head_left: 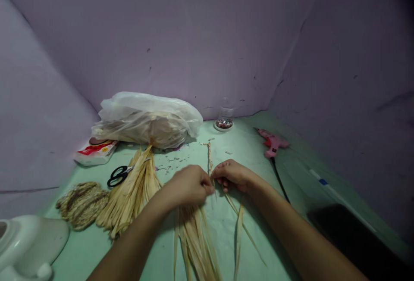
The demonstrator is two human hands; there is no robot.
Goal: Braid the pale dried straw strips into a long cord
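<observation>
A thin braid (210,157) of pale dried fibre runs away from me along the green tabletop. At its near end, my left hand (193,185) is closed, its fingertips curled on fibre strips. Close beside it, my right hand (233,175) pinches the strips where the braid ends. Loose strips (239,225) trail from under my right hand toward me. A sheaf of long dried strips (196,242) lies below my left hand. The exact grip of the left fingers is partly hidden by the back of that hand.
At left lie a tied fibre bundle (134,190), black-handled scissors (118,175), a coiled braid (83,204) and a white object (29,246). Behind sit a plastic bag (148,119), a packet (96,154) and a bead jar (224,121). A pink glue gun (273,142) and dark object (352,238) are right.
</observation>
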